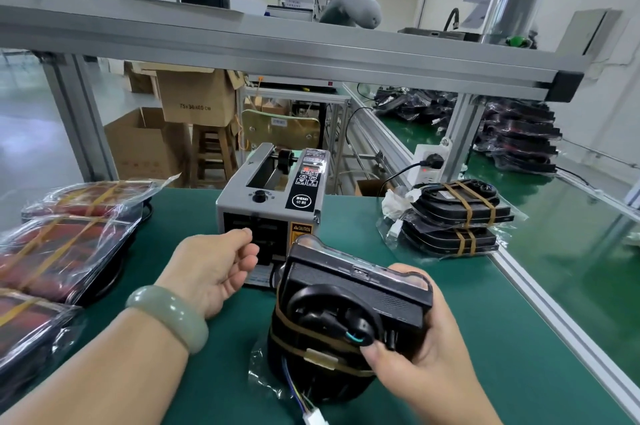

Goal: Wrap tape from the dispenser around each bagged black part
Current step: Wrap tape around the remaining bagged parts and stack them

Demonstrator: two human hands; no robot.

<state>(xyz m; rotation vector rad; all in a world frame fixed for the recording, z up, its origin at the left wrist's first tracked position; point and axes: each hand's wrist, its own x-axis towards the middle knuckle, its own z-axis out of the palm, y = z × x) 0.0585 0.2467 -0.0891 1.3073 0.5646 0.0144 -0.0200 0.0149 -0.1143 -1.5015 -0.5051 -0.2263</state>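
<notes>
At right, taped parts (457, 213) sit stacked. The right hand (426, 365) grips a part-banded black part (356, 296); the left hand (211, 272), loosely curled and empty, hovers at the dispenser (270, 196)

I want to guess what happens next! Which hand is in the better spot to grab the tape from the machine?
Probably the left hand: it holds nothing and hovers right by the front slot of the tape dispenser. The right hand is busy gripping the bagged black part.
</notes>
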